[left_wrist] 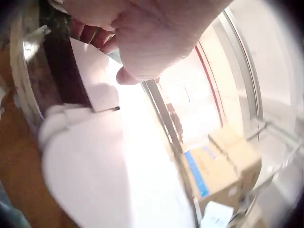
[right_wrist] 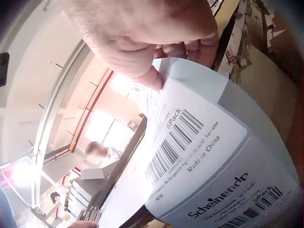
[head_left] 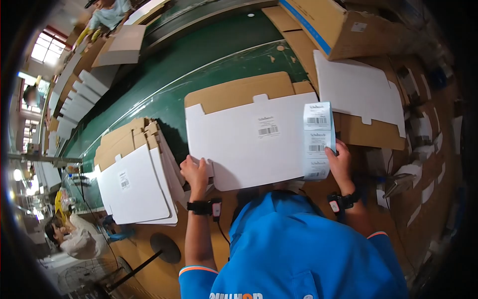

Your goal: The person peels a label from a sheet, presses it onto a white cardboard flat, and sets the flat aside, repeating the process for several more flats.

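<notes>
A flat white-and-brown cardboard box blank [head_left: 234, 144] lies in front of me, a printed barcode label [head_left: 269, 127] on its white face. At its left edge, my left hand [head_left: 195, 173] grips a white flap, thumb on top; the left wrist view shows the hand [left_wrist: 152, 42] over the white cardboard [left_wrist: 90, 161]. My right hand [head_left: 341, 160] pinches a strip of barcode labels [head_left: 317, 142] on pale blue backing, which overlaps the blank's right end. Close up, the right hand [right_wrist: 152, 38] has its thumb on the curved label strip [right_wrist: 190, 137].
To the left stands a stack of labelled blanks [head_left: 132, 184] on the green table [head_left: 164, 109]. Another white blank [head_left: 356, 87] lies at the right, near a large brown carton [head_left: 368, 32]. Two other people work at the far left, and a fan [head_left: 89, 276] stands below.
</notes>
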Demonstrator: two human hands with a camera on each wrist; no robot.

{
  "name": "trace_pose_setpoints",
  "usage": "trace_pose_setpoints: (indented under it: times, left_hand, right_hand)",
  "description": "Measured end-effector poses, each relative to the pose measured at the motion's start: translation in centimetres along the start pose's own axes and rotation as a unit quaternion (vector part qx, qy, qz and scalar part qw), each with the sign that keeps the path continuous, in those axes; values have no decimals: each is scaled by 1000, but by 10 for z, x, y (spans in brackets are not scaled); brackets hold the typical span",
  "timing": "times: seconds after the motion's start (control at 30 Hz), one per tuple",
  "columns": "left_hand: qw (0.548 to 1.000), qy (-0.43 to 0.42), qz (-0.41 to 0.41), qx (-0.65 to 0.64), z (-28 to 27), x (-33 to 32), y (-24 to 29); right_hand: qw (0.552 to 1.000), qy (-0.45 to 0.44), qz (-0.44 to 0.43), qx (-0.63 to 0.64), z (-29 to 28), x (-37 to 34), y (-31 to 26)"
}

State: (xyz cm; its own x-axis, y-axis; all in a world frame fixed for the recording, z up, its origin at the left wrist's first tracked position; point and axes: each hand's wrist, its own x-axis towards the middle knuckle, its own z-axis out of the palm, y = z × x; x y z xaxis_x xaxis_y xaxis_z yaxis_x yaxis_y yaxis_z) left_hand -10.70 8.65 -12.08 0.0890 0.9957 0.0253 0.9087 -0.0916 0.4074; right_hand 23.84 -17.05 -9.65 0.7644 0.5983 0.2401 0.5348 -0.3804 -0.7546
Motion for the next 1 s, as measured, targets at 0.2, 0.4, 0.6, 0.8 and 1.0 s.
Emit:
trace_pose_setpoints:
  times: [0.2,0.4,0.6,0.8,1.0]
  left_hand:
    - [963,-147,-166,-154,-5,30,-11]
    - [979,-130,-65,-142,-15,13,7]
    - [977,-75,-68,-190,-10,9,8]
    - [924,-79,-29,-374,-44,-1,12]
    - [776,-13,-68,-627,-129,-10,47]
  right_hand:
    - [995,-45,86,17,5,-2,18]
    - [990,-41,118,69,8,-6,12]
    - [998,-9,47,-34,5,-6,16]
    - [959,-1,213,188,2,-5,11]
    - [927,-5,244,284,-2,-15,-18]
